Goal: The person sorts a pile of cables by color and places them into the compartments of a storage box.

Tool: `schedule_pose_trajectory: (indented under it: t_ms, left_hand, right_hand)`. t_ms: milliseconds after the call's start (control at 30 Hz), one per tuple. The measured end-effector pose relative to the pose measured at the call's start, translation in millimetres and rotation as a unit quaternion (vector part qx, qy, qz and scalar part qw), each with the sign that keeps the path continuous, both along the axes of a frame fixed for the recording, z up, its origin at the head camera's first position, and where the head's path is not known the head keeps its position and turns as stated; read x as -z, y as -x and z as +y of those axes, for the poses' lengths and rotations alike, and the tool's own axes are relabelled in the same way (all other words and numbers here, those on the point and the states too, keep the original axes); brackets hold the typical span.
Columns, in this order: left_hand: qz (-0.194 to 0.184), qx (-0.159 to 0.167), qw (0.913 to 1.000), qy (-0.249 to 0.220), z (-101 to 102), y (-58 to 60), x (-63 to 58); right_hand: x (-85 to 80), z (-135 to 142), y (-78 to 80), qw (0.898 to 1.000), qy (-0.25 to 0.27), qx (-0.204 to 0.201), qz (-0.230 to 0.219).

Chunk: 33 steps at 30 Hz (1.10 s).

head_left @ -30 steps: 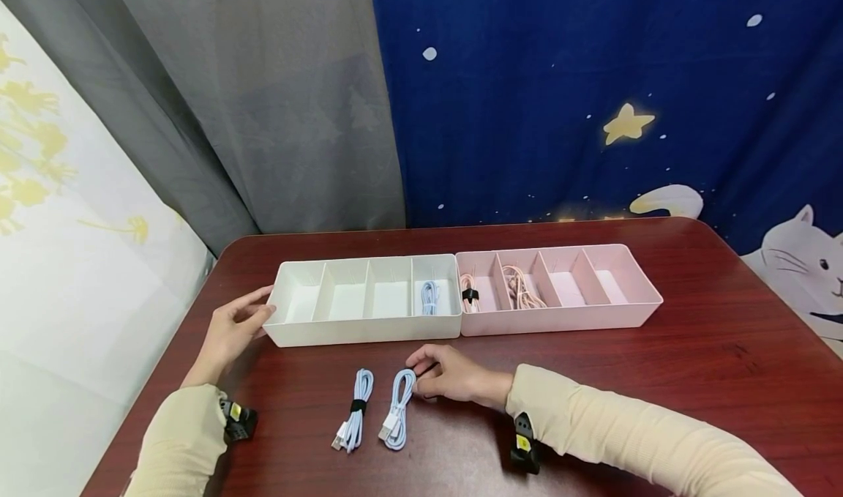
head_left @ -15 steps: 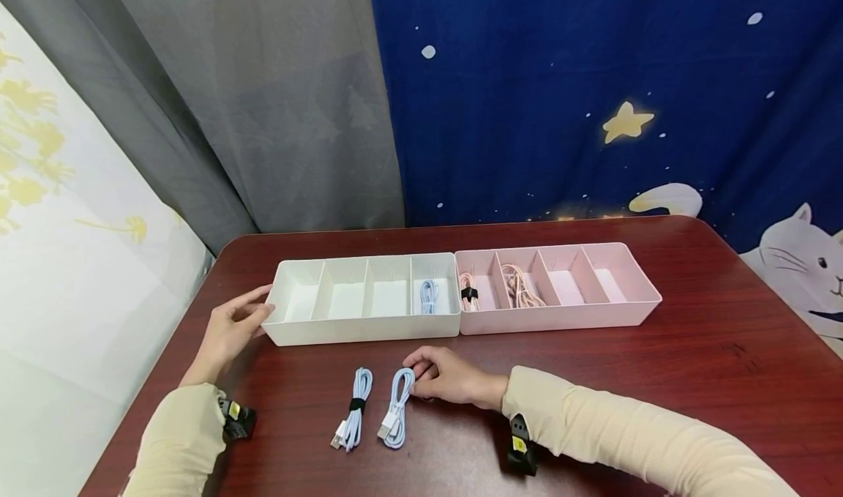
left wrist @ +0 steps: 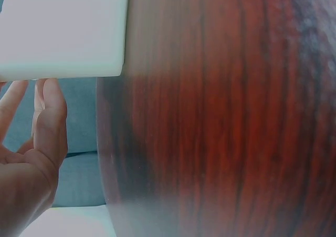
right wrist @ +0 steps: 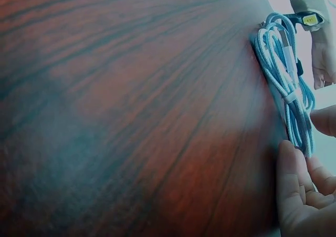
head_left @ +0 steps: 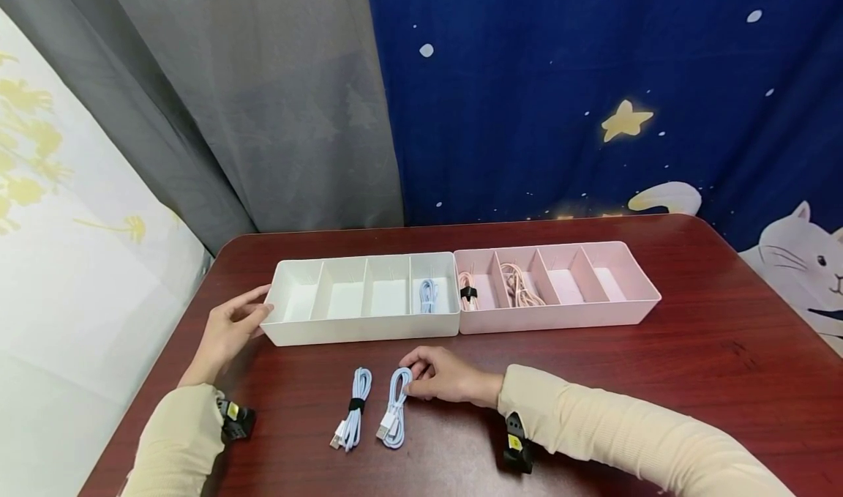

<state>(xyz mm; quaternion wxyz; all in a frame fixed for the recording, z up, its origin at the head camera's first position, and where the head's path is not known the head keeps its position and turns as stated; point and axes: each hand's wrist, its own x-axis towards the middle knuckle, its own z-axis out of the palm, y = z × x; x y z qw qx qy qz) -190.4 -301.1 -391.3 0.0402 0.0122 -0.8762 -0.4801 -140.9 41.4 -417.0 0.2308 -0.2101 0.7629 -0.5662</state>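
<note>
My left hand (head_left: 230,332) touches the left end of a white divided box (head_left: 362,330), its fingers fairly straight against the end wall; the left wrist view shows the fingertips at the wall of the white box (left wrist: 63,32). My right hand (head_left: 448,376) has curled fingers and thumb at the far end of a coiled light-blue USB cable (head_left: 395,413), which lies on the table. In the right wrist view the end of the coiled cable (right wrist: 278,71) sits between thumb and fingers. A second light-blue cable (head_left: 356,413), bound with a black strap, lies just left of it.
In the white box's right compartment lies a light-blue cable (head_left: 429,297). A pink divided box (head_left: 560,316) stands end to end with it, holding a strapped pink cable (head_left: 468,292) and pink cord (head_left: 520,288). Curtains (head_left: 316,102) hang behind the dark red table (head_left: 691,350).
My right hand has shifted slightly left, and its thumb now overlaps the edge of the cable. My left hand stays at the white box's end. Both boxes appear unmoved.
</note>
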Motion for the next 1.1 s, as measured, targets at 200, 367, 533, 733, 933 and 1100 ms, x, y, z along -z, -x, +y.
schedule_pose_trajectory:
  t_ms: [200,367,533,733,933,1100]
  left_hand:
    - [0.006,0.004,1.0,-0.006,-1.2,-0.7,0.5]
    - [0.01,0.006,0.9999,-0.007,-1.3,-1.8,0.0]
    - [0.009,0.0,0.9999,-0.005,-1.5,-1.7,0.1]
    - [0.002,-0.003,1.0,-0.005,-1.5,-2.6,-0.3]
    - [0.003,0.0,0.9999,-0.011,-0.2,-2.3,-0.1]
    - [0.004,0.006,0.9998,-0.017,0.9,-1.3,-0.3]
  right_hand:
    - [-1.5,-0.8,-0.2,1.0,0.0,0.0,-0.006]
    - [-2.7,-2.0,-0.2,1.0,-0.009,0.003,-0.005]
    - [-2.3,-3.8,0.9,1.0,-0.016,0.012,-0.004]
    - [-2.1,-5.2,1.2,1.0,-0.014,0.023,-0.009]
    - [-1.4,-5.4,0.8,0.999,-0.017,0.034,-0.012]
    - [-2.5,-4.8,0.7,0.999,-0.014,0.037,-0.021]
